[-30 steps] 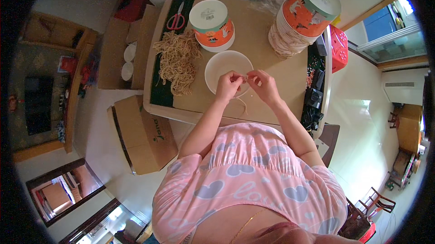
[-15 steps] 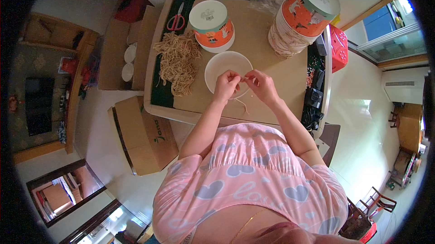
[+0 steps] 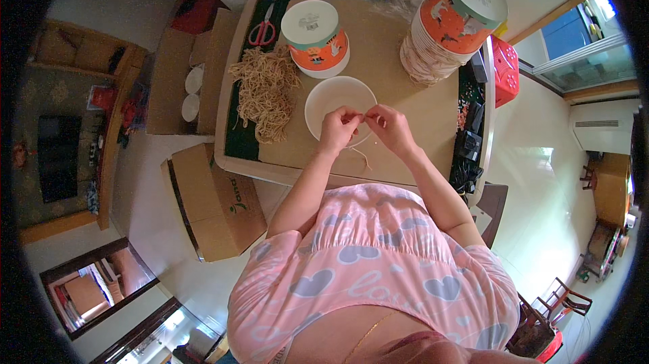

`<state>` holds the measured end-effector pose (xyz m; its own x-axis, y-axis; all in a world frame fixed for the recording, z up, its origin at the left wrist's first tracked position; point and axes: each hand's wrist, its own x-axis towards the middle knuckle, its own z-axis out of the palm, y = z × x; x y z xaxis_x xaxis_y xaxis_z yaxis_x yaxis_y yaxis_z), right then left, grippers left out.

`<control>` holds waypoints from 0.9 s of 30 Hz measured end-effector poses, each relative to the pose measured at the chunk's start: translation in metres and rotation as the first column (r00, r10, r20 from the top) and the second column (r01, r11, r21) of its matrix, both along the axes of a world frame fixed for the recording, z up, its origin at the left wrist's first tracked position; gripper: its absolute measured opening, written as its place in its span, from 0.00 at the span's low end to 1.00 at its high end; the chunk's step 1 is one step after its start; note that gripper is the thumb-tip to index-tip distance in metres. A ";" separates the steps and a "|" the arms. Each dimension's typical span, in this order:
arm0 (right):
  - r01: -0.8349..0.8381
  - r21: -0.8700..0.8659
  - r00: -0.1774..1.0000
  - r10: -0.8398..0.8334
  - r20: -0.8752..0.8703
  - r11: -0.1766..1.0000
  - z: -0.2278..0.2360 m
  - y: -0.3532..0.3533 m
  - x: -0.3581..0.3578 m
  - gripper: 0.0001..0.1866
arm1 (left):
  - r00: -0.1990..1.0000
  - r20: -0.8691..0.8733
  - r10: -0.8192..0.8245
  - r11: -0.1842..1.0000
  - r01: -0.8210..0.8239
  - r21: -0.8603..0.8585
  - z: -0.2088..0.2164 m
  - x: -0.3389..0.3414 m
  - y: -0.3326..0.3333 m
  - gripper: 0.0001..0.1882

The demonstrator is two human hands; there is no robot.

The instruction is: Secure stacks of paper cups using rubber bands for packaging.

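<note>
Head view: left hand [image 3: 339,131] and right hand [image 3: 392,131] meet, fingers [image 3: 353,118] pinched closed over the round white tub [image 3: 331,97], any catch unclear; a thin tan cord [image 3: 366,160] slants off its near side, left hand nearer.

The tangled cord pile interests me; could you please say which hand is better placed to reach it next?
Probably the left hand: the tangled cord pile lies to its left, farther from the right hand. Both hands appear to meet over the white bowl, so the left would first need freeing.
</note>
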<state>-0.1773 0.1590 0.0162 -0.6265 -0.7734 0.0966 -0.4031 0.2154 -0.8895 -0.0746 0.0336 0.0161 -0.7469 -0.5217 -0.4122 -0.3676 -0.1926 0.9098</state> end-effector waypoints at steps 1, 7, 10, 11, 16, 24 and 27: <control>-0.001 -0.005 1.000 0.001 -0.001 1.000 0.001 -0.001 0.001 0.04 | 1.000 0.001 0.002 1.000 -0.002 -0.001 -0.007 0.001 -0.001 0.03; 0.116 -0.003 0.959 -0.111 0.261 0.993 -0.005 0.000 0.004 0.03 | 0.997 -0.075 -0.037 0.988 0.025 -0.155 -0.037 0.002 -0.002 0.03; 0.140 0.010 0.927 -0.134 0.349 0.990 -0.006 0.001 0.005 0.03 | 0.985 -0.171 -0.019 0.985 -0.011 -0.172 -0.028 0.000 0.003 0.04; 0.138 0.010 0.927 -0.133 0.350 0.990 -0.006 0.001 0.005 0.03 | 0.985 -0.173 -0.011 0.986 -0.018 -0.166 -0.027 -0.001 0.003 0.04; 0.113 -0.017 0.957 -0.104 0.271 0.993 -0.010 0.002 0.004 0.04 | 0.993 -0.117 -0.005 0.985 -0.015 -0.172 -0.021 -0.003 0.005 0.04; 0.093 -0.059 0.941 -0.068 0.330 0.994 -0.025 0.004 0.004 0.04 | 0.992 -0.118 -0.054 0.960 0.019 -0.278 -0.023 -0.004 0.006 0.04; 0.134 -0.150 0.876 -0.047 0.480 0.980 -0.025 0.000 0.007 0.05 | 0.988 -0.148 -0.035 0.975 0.001 -0.224 -0.026 -0.004 0.007 0.04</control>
